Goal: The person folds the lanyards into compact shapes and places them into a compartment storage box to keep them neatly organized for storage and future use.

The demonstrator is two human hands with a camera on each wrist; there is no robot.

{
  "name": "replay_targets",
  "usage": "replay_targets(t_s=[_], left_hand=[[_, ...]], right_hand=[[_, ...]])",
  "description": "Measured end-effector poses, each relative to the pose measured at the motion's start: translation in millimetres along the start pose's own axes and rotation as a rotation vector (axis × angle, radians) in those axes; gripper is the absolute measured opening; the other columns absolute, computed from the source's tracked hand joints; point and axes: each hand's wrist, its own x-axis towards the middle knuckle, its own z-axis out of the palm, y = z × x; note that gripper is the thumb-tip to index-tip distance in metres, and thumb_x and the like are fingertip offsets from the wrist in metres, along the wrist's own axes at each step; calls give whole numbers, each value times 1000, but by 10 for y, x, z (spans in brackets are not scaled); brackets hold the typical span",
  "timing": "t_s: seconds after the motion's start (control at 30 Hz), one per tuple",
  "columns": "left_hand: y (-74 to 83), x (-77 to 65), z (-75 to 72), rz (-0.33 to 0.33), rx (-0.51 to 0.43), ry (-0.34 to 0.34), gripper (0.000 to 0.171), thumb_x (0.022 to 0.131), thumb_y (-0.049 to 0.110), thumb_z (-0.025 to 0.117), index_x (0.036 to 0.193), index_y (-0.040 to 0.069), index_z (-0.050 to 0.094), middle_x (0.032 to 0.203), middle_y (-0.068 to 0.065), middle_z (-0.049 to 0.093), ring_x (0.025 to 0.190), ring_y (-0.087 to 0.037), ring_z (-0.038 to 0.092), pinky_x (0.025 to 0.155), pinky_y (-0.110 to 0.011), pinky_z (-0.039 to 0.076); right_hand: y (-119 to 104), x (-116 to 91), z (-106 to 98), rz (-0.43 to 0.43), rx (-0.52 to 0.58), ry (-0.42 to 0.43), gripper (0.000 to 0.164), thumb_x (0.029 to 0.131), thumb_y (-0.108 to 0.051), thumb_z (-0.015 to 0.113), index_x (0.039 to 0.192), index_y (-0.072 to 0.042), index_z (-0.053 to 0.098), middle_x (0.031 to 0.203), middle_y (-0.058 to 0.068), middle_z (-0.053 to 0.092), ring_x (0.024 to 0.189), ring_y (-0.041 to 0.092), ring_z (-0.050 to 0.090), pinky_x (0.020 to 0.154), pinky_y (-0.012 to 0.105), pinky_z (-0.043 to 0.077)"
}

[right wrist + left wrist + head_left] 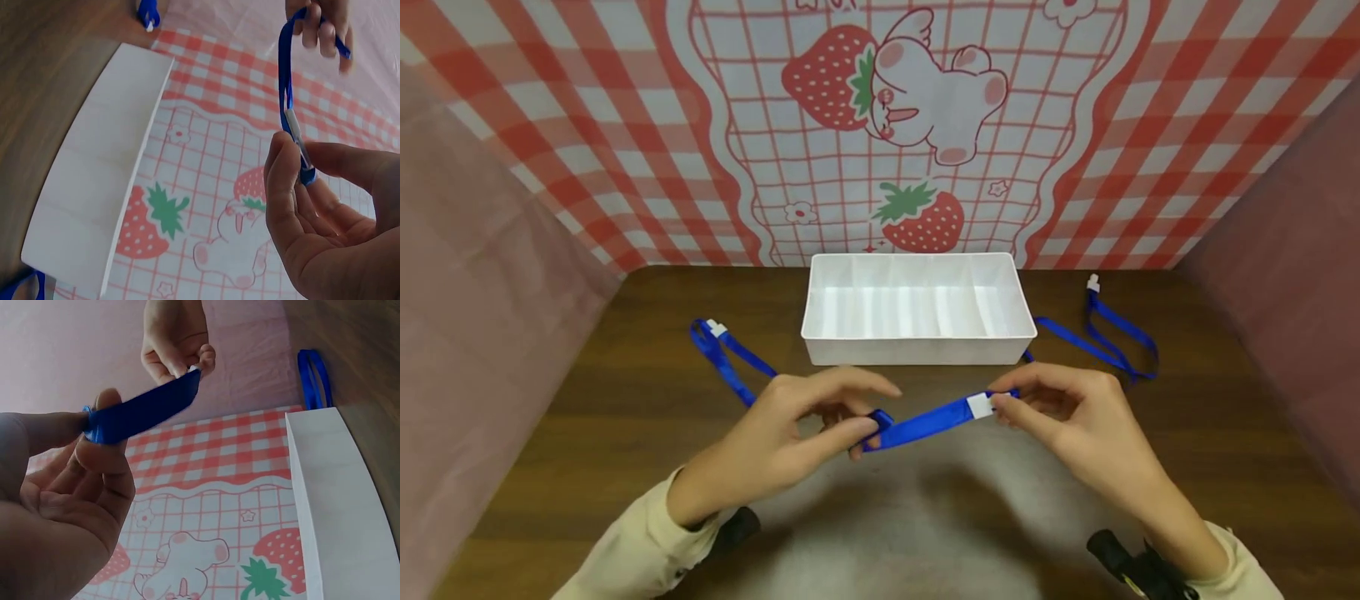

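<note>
A blue lanyard [925, 424] with a white plastic clip [980, 406] is stretched between the two hands, in front of the white box. My left hand [805, 429] pinches its folded left part between thumb and fingers. At the other end, the right hand [1078, 417] pinches the lanyard close to the clip with thumb and fingertips. In the left wrist view the strap [147, 412] runs flat from one hand to the other. The right wrist view shows the clip [294, 128] rising from the right fingertips.
Behind the hands stands a white box [917, 352] with several compartments. One blue lanyard [718, 358] lies on the brown table left of it, another [1138, 333] to the right. A checked strawberry-print cloth [917, 192] hangs at the back.
</note>
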Motion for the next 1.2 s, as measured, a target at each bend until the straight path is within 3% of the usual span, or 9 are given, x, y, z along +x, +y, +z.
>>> replay_targets(t_s=[0.17, 0.43, 0.53, 0.7, 0.93, 1.2], left_hand=[[11, 27, 75, -38, 45, 5, 38, 98, 3, 60, 135, 11, 52, 83, 7, 69, 65, -7, 62, 55, -23, 51], [-14, 170, 184, -88, 114, -86, 38, 102, 9, 56, 138, 18, 47, 79, 14, 62, 60, -2, 52, 55, -21, 45], [-38, 224, 243, -72, 154, -98, 41, 101, 6, 56, 139, 16, 45, 78, 14, 61, 62, 1, 50, 58, -20, 44], [-42, 329, 308, -29, 203, -92, 45, 100, 5, 56, 142, 13, 41, 75, 14, 60, 62, 2, 50, 60, -19, 45], [-24, 401, 269, -78, 216, -39, 47, 99, 3, 56, 142, 14, 42, 74, 12, 63, 59, 0, 52, 54, -22, 45], [-34, 399, 244, -79, 279, -1, 48, 96, -1, 54, 141, 11, 42, 73, 13, 62, 54, -1, 48, 51, -21, 42]], right_hand=[[-23, -25, 116, -29, -13, 31, 13, 86, -2, 77, 94, -12, 75, 81, -4, 73, 67, 13, 71, 53, 26, 54], [-59, -5, 305, -59, 6, 45, 12, 88, -6, 76, 97, -14, 75, 82, -1, 73, 68, 13, 70, 53, 26, 52], [-82, 2, 366, -58, 50, 23, 12, 89, -5, 74, 99, -12, 74, 85, 0, 73, 70, 15, 71, 56, 28, 55], [-134, 21, 403, -61, 140, -15, 12, 92, -2, 70, 102, -8, 73, 92, 2, 73, 76, 19, 72, 65, 32, 59], [-200, 149, 439, -145, 114, -32, 15, 95, -2, 65, 106, -5, 74, 92, 2, 74, 76, 16, 71, 66, 29, 58], [-234, 174, 498, -123, 134, -45, 16, 91, -7, 72, 107, -6, 74, 95, 1, 75, 78, 20, 74, 66, 30, 59]])
